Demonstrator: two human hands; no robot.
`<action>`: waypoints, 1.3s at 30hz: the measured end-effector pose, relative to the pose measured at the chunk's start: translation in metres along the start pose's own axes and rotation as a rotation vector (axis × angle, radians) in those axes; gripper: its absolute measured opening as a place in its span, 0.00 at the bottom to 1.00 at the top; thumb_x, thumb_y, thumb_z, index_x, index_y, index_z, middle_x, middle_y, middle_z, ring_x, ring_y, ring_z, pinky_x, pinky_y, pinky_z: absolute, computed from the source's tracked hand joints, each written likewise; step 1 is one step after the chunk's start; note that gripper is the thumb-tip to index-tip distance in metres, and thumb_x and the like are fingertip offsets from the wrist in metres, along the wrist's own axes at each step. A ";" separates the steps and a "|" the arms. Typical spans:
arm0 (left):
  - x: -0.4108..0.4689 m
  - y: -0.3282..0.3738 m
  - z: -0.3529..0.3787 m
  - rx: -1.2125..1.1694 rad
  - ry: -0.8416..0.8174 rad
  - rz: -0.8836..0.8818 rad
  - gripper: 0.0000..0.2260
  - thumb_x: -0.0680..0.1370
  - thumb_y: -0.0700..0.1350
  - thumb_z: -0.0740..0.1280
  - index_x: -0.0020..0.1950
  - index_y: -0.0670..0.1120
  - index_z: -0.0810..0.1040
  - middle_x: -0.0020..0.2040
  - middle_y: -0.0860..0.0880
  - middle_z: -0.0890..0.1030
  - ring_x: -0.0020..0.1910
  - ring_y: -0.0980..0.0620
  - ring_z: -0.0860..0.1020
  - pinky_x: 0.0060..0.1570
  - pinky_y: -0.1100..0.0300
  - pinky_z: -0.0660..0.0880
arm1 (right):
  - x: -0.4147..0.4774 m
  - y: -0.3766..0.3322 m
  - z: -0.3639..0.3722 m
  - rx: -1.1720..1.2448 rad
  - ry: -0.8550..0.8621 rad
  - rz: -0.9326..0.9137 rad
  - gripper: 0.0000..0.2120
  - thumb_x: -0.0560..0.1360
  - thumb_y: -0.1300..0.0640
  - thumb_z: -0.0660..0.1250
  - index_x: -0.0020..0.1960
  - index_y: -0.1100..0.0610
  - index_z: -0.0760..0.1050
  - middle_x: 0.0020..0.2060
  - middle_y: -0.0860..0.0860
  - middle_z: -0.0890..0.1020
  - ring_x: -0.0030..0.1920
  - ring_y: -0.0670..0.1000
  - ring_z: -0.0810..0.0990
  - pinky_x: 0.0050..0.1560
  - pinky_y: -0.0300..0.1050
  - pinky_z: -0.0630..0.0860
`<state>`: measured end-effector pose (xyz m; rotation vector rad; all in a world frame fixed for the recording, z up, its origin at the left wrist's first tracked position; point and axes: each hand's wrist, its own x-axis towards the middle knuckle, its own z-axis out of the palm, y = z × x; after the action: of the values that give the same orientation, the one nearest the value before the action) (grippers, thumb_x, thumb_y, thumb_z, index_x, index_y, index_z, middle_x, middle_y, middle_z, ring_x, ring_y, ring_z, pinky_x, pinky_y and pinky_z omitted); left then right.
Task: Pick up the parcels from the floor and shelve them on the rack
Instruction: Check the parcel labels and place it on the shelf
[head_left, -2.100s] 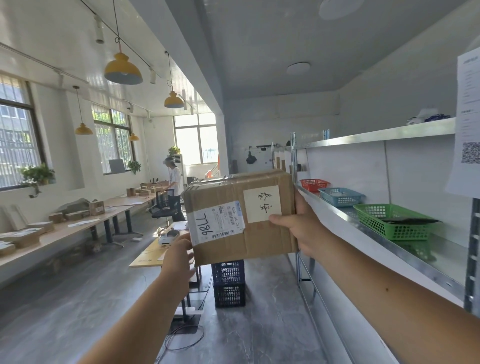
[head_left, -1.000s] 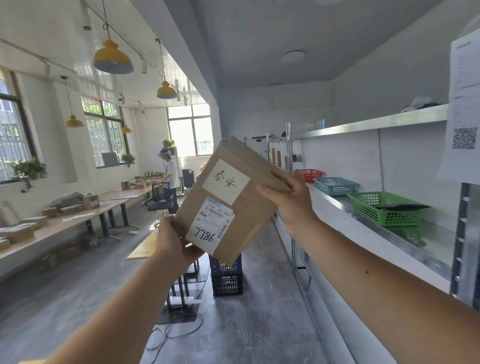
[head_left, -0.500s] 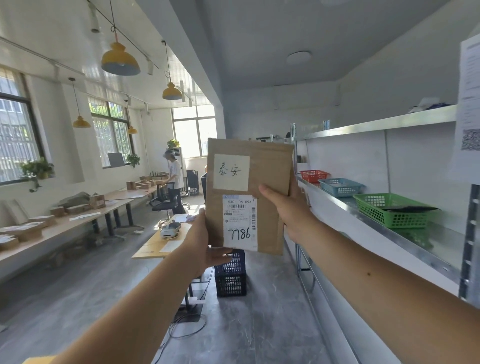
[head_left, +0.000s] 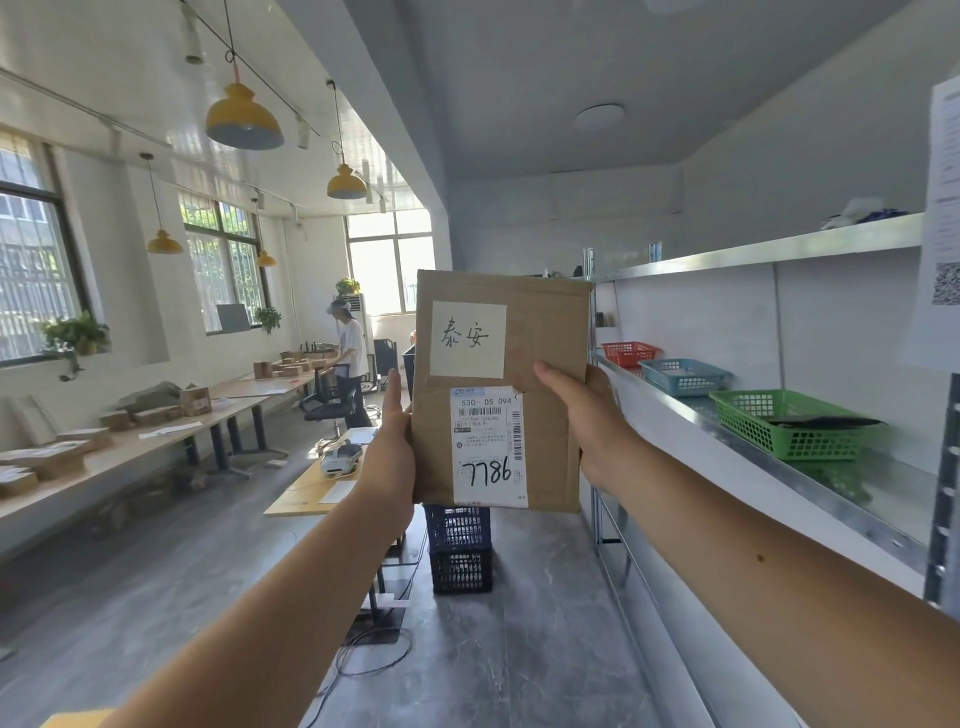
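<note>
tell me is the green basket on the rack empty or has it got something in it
Not empty. A dark, flat item lies across the top of the green basket on the rack's middle shelf; what it is cannot be told.

Both bare forearms reach forward and up from 6 o'clock, held out at chest height. The left hand (head_left: 390, 447) stands upright, palm pressed flat to the left edge of the cardboard parcel (head_left: 545, 343), thumb pointing to 12 o'clock. The right hand (head_left: 587, 415) clasps the right edge, thumb across the front toward 9 o'clock.
</note>
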<state>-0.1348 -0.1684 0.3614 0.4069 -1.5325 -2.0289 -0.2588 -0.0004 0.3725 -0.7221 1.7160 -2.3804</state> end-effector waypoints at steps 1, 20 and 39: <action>-0.002 0.002 0.001 -0.012 -0.005 -0.015 0.20 0.86 0.62 0.53 0.51 0.73 0.85 0.54 0.53 0.89 0.52 0.44 0.88 0.56 0.39 0.83 | 0.000 -0.002 -0.001 0.001 -0.034 -0.005 0.19 0.81 0.44 0.71 0.67 0.50 0.74 0.56 0.51 0.87 0.53 0.53 0.86 0.57 0.55 0.82; -0.012 0.001 -0.005 -0.030 -0.020 -0.073 0.20 0.86 0.58 0.55 0.56 0.53 0.86 0.50 0.48 0.90 0.46 0.44 0.89 0.51 0.43 0.85 | -0.008 0.015 0.000 0.066 -0.042 0.131 0.27 0.85 0.34 0.53 0.65 0.49 0.83 0.52 0.54 0.90 0.55 0.57 0.88 0.55 0.55 0.83; -0.009 -0.025 -0.002 -0.077 -0.118 -0.137 0.21 0.85 0.62 0.57 0.58 0.53 0.87 0.53 0.48 0.90 0.53 0.42 0.88 0.61 0.39 0.81 | -0.049 0.016 -0.013 0.035 0.047 -0.013 0.16 0.86 0.41 0.57 0.61 0.43 0.82 0.56 0.48 0.89 0.59 0.52 0.88 0.55 0.53 0.83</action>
<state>-0.1326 -0.1600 0.3365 0.3767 -1.5263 -2.2465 -0.2242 0.0226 0.3397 -0.6792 1.6873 -2.4494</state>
